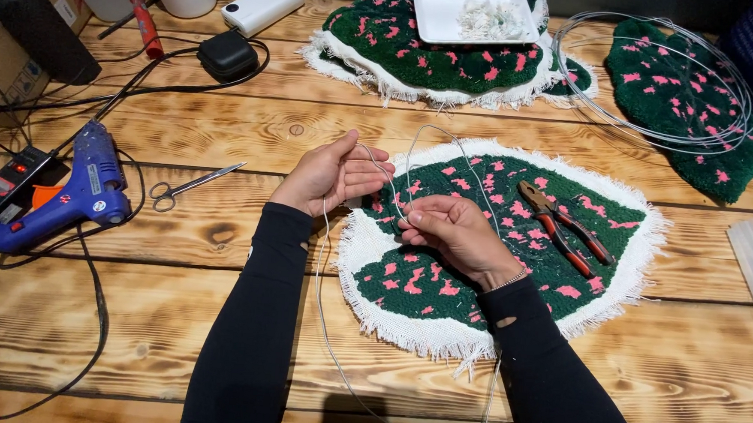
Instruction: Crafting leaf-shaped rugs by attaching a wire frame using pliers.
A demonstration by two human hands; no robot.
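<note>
Wire [436,142] loops above the green-and-pink mat [495,243] on the table [216,315], its two ends trailing down toward you. Your left hand [331,175] pinches one strand between thumb and fingers; your right hand [457,233] has fingers curled, pinching the other strand. Pliers [564,228] lie on the mat just beside your right hand.

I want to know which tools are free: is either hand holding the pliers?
No. The pliers lie on the green and pink tufted piece, while the left hand and right hand both grip thin wire.
</note>
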